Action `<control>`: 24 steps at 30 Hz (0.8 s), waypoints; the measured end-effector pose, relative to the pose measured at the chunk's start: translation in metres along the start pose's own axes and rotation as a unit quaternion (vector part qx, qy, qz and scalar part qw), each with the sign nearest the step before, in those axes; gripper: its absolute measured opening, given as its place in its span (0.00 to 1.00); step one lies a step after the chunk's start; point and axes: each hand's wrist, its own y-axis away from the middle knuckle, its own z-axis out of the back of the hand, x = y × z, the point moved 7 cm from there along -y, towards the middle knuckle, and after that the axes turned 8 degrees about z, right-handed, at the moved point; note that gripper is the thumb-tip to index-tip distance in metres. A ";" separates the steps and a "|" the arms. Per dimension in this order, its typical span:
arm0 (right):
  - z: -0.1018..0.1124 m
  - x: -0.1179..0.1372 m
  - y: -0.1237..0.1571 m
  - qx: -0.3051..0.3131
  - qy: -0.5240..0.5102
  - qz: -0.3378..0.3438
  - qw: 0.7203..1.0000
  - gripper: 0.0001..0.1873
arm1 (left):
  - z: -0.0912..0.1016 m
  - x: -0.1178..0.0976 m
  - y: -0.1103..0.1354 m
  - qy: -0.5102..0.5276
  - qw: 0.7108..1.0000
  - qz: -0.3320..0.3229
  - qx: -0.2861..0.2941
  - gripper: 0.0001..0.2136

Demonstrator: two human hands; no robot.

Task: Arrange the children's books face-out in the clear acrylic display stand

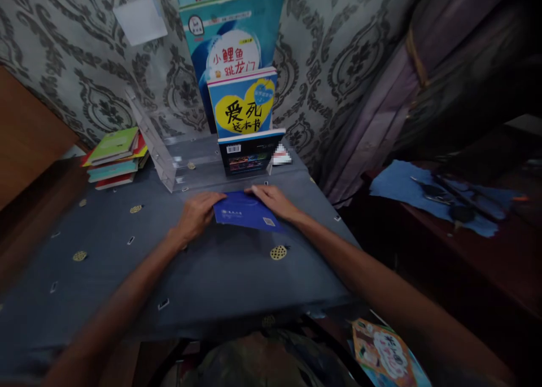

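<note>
Between my two hands is a blue booklet point(248, 212) with small white print and a square code on its cover, tilted over the dark tablecloth. My left hand point(198, 213) grips its left edge, fingers closed. At its upper right edge my right hand point(273, 199) is closed on it too. Just beyond stands a clear book rack point(156, 141). Upright books fill its right part: a black-backed book point(249, 155) in front, a blue book with a yellow heart point(244, 108) behind it, then a taller teal book point(237, 23). The left part of the rack holds no books.
A stack of thin books point(116, 155) lies left of the rack. To the right, a blue cloth point(436, 192) with glasses and small items covers part of a dark red surface point(499, 257). A picture book point(387, 350) sits low at the right, below the table edge.
</note>
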 end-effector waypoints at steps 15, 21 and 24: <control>0.016 -0.001 -0.002 -0.133 -0.172 0.025 0.976 0.22 | -0.016 0.032 -0.012 0.397 0.888 0.215 -0.087 0.19; 0.016 -0.007 -0.003 -0.134 -0.184 0.029 0.973 0.21 | -0.015 0.031 -0.011 0.432 0.875 0.195 -0.101 0.18; 0.016 -0.008 -0.003 -0.135 -0.194 0.016 0.971 0.21 | -0.015 0.032 -0.011 0.461 0.859 0.197 -0.100 0.18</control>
